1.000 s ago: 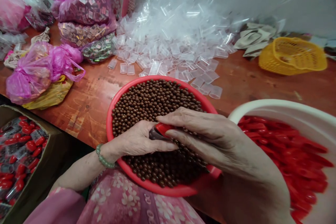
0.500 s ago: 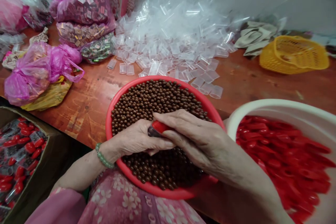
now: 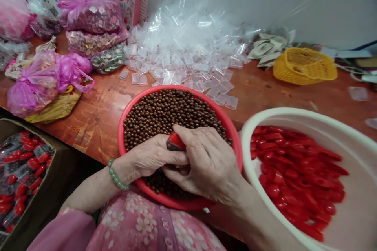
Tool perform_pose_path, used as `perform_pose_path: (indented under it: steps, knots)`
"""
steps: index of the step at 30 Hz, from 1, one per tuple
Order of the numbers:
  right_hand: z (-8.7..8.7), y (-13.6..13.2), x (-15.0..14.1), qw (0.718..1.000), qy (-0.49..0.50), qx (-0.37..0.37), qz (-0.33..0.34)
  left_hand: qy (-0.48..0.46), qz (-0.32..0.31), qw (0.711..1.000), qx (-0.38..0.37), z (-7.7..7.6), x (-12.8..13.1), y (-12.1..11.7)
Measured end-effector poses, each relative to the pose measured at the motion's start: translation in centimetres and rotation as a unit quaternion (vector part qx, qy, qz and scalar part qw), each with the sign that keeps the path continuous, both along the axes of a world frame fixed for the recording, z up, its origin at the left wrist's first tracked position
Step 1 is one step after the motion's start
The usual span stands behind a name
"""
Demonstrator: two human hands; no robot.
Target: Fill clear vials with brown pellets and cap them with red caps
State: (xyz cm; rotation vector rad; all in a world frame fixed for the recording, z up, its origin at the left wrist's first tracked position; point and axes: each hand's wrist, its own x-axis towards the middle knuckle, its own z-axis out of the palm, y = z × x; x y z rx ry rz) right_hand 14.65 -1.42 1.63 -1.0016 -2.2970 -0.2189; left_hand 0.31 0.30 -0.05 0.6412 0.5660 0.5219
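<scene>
A small container with a red cap (image 3: 176, 140) and a dark lower part is between my two hands, over the red basin (image 3: 120, 135). My left hand (image 3: 149, 156), with a green bead bracelet at the wrist, is closed around it, and its thumb lies along the near side. From the right, my right hand (image 3: 206, 160) curls over the cap, its fingers bent and pressed against it and the left hand. Most of the container is hidden by the fingers. Glossy brown balls (image 3: 167, 110) fill the basin beneath.
Clear plastic sleeves (image 3: 188, 53) lie heaped behind the basin. At right a white tub (image 3: 247, 141) holds red caps (image 3: 294, 172); a yellow basket (image 3: 304, 66) sits behind it. A carton (image 3: 59, 164) of red-capped containers stands at left, below several pink bags (image 3: 32, 86).
My right hand's fingers have curled in from a straighter pose and now wrap more tightly around the red-capped container. My left hand stays nearly in place. The view has turned slightly right.
</scene>
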Motion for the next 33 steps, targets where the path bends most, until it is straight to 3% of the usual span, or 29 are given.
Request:
perform_pose_path:
  steps: [3,6,8,11,15,23,33]
  knots:
    - [0.6,-0.2,0.5,0.999,0.011,-0.021,0.032,-0.016,0.017,1.000,-0.011,0.3,0.2,-0.5]
    - [1.0,-0.6,1.1,0.988,0.057,-0.132,0.060,-0.019,0.016,1.000,0.007,0.3,0.2,-0.7]
    - [1.1,-0.8,1.3,0.967,0.123,-0.209,0.075,-0.004,-0.001,0.999,0.042,0.3,0.1,-0.7]
    - [0.8,-0.8,1.3,0.929,0.250,-0.262,0.071,0.052,-0.012,0.995,0.088,0.4,0.0,-0.7]
    - [0.3,-0.5,0.9,0.910,0.311,-0.266,0.064,0.098,-0.009,0.990,0.099,0.4,0.0,-0.7]
    - [0.6,-0.6,0.7,0.945,0.247,-0.207,0.060,0.101,-0.040,0.988,0.110,-0.3,-0.2,-0.2]
    - [0.4,-0.4,1.2,0.958,0.202,-0.192,0.065,0.127,-0.055,0.986,0.093,0.4,0.2,0.3]
